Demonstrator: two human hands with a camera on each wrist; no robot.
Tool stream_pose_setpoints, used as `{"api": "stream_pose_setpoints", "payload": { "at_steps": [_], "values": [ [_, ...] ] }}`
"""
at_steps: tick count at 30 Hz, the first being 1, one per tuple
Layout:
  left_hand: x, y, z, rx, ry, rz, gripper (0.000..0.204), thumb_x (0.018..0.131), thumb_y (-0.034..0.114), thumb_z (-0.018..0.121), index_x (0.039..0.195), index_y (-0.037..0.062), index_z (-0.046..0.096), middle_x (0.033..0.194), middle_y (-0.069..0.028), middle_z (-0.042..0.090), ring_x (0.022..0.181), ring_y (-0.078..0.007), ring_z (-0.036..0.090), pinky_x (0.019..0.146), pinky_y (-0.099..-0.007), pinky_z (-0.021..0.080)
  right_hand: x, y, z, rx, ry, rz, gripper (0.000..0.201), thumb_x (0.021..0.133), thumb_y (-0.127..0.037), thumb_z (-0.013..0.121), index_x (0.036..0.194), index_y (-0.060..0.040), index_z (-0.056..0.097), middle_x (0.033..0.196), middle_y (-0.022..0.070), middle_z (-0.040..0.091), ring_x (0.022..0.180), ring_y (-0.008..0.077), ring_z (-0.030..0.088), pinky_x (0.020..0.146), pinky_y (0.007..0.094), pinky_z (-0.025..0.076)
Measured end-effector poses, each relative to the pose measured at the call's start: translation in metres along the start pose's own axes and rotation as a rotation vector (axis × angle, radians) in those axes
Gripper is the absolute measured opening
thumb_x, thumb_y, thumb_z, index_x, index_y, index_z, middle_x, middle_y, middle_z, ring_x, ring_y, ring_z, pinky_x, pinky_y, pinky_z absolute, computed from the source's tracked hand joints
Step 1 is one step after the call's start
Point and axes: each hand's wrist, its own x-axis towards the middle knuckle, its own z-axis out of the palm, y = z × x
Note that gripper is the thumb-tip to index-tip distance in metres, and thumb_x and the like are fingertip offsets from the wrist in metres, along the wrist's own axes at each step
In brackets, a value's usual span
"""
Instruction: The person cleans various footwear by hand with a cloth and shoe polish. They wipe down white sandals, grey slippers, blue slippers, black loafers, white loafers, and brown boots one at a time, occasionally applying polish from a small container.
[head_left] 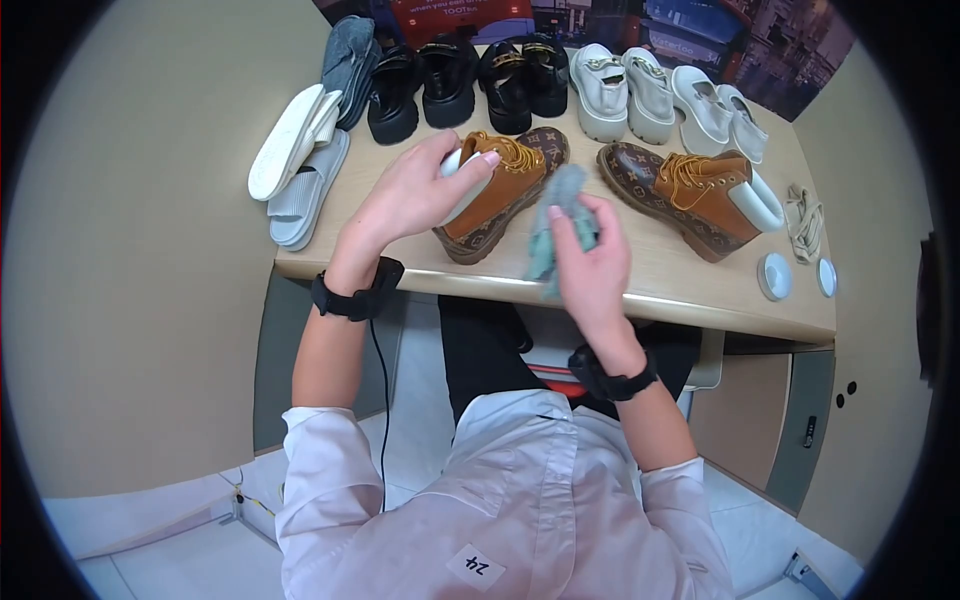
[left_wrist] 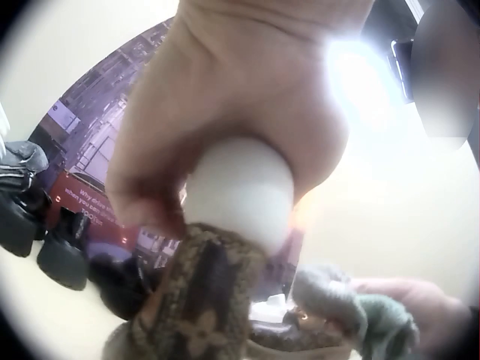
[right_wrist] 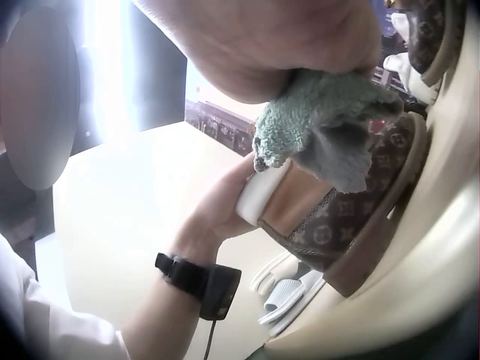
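Note:
A tan and brown lace-up boot (head_left: pixel 508 190) with a patterned toe and heel stands near the table's front edge. My left hand (head_left: pixel 408 195) grips its white padded collar (left_wrist: pixel 240 191) from above, with the thumb on one side and fingers on the other. In my right hand (head_left: pixel 592 265), a fluffy green and grey cloth (right_wrist: pixel 319 124) is pinched between thumb and fingers. The cloth hangs close beside the boot, and overlaps its patterned side in the right wrist view. The matching boot (head_left: pixel 690 195) stands to the right, toe pointing left.
Black chunky shoes (head_left: pixel 448 80) and white shoes (head_left: pixel 600 95) line the back of the table (head_left: pixel 390 262). Slippers (head_left: pixel 310 190) lie at the left. At the right are a beige bundle of cord or cloth (head_left: pixel 805 222) and small white dishes (head_left: pixel 774 277).

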Motion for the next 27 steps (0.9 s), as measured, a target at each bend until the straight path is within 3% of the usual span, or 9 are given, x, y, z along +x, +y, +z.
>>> {"api": "stream_pose_setpoints", "payload": {
  "at_steps": [1, 3, 5, 6, 11, 14, 17, 21, 27],
  "values": [
    [0.003, -0.007, 0.005, -0.041, 0.008, 0.026, 0.059, 0.108, 0.051, 0.069, 0.124, -0.0052, 0.073, 0.101, -0.0168, 0.074, 0.085, -0.021, 0.063, 0.082, -0.0374, 0.054, -0.001, -0.001, 0.011, 0.032, -0.022, -0.011, 0.027, 0.103, -0.014, 0.078, 0.122, 0.0032, 0.069, 0.1, 0.014, 0.077, 0.089, 0.0164, 0.074, 0.08, 0.0335, 0.059],
    [0.005, -0.008, 0.008, -0.112, 0.02, 0.03, 0.054, 0.109, 0.047, 0.069, 0.121, -0.0049, 0.074, 0.099, -0.0135, 0.074, 0.085, -0.0172, 0.062, 0.08, -0.0358, 0.053, -0.01, 0.003, 0.037, -0.181, -0.092, -0.302, 0.027, 0.098, -0.012, 0.079, 0.118, -0.0001, 0.067, 0.107, 0.0216, 0.071, 0.099, 0.0398, 0.073, 0.087, 0.0455, 0.058],
    [0.003, -0.004, 0.01, -0.17, 0.03, -0.016, 0.049, 0.11, 0.044, 0.068, 0.118, -0.0045, 0.076, 0.096, -0.0098, 0.074, 0.086, -0.0132, 0.061, 0.078, -0.0338, 0.052, -0.023, 0.014, 0.064, -0.186, -0.112, -0.333, 0.023, 0.096, -0.01, 0.078, 0.112, -0.0016, 0.064, 0.106, 0.0232, 0.068, 0.1, 0.046, 0.069, 0.084, 0.0503, 0.058],
    [0.005, -0.013, 0.017, -0.253, 0.08, -0.007, 0.049, 0.108, 0.043, 0.07, 0.113, -0.0051, 0.077, 0.091, -0.0045, 0.074, 0.084, -0.0099, 0.06, 0.074, -0.0321, 0.05, -0.022, 0.019, 0.064, -0.221, -0.101, -0.351, 0.023, 0.096, -0.01, 0.077, 0.111, -0.0015, 0.064, 0.105, 0.0235, 0.068, 0.099, 0.047, 0.069, 0.083, 0.0512, 0.057],
    [0.01, -0.021, 0.018, -0.219, 0.069, -0.034, 0.056, 0.103, 0.05, 0.074, 0.101, -0.0058, 0.077, 0.08, -0.0145, 0.071, 0.073, -0.017, 0.061, 0.069, -0.0373, 0.052, 0.006, 0.041, 0.042, -0.388, 0.042, -0.301, 0.024, 0.097, -0.014, 0.077, 0.112, -0.0005, 0.064, 0.101, 0.0239, 0.07, 0.095, 0.0482, 0.071, 0.081, 0.0519, 0.057],
    [0.008, -0.011, 0.016, -0.232, 0.106, -0.008, 0.056, 0.103, 0.05, 0.074, 0.099, -0.006, 0.077, 0.078, -0.0131, 0.069, 0.072, -0.0158, 0.058, 0.068, -0.0369, 0.05, 0.029, 0.041, 0.018, -0.412, 0.102, -0.022, 0.026, 0.099, -0.018, 0.078, 0.113, -0.0001, 0.065, 0.099, 0.0233, 0.073, 0.092, 0.0459, 0.073, 0.081, 0.0495, 0.058],
    [0.008, -0.012, 0.017, -0.222, 0.088, -0.029, 0.056, 0.104, 0.049, 0.073, 0.101, -0.0061, 0.077, 0.078, -0.014, 0.07, 0.072, -0.0161, 0.059, 0.068, -0.0369, 0.051, 0.013, 0.009, 0.027, -0.197, 0.017, 0.028, 0.028, 0.101, -0.022, 0.078, 0.113, -0.0004, 0.066, 0.099, 0.0232, 0.075, 0.092, 0.0437, 0.074, 0.081, 0.0477, 0.058],
    [0.009, -0.015, 0.022, -0.342, 0.093, -0.033, 0.058, 0.104, 0.051, 0.072, 0.103, -0.0063, 0.078, 0.08, -0.0167, 0.072, 0.073, -0.02, 0.065, 0.07, -0.0381, 0.052, -0.006, 0.02, 0.063, -0.296, -0.054, -0.298, 0.027, 0.097, -0.016, 0.078, 0.112, -0.0003, 0.063, 0.101, 0.0242, 0.069, 0.097, 0.0458, 0.071, 0.084, 0.0511, 0.057],
    [0.007, -0.007, 0.016, -0.114, 0.123, -0.047, 0.061, 0.103, 0.054, 0.072, 0.098, -0.0073, 0.075, 0.081, -0.0122, 0.071, 0.074, -0.0156, 0.063, 0.068, -0.0361, 0.05, 0.03, 0.031, -0.002, -0.482, 0.051, -0.129, 0.028, 0.098, -0.02, 0.076, 0.113, 0.0026, 0.067, 0.104, 0.0291, 0.074, 0.099, 0.0493, 0.073, 0.087, 0.0525, 0.057]
  ]
}}
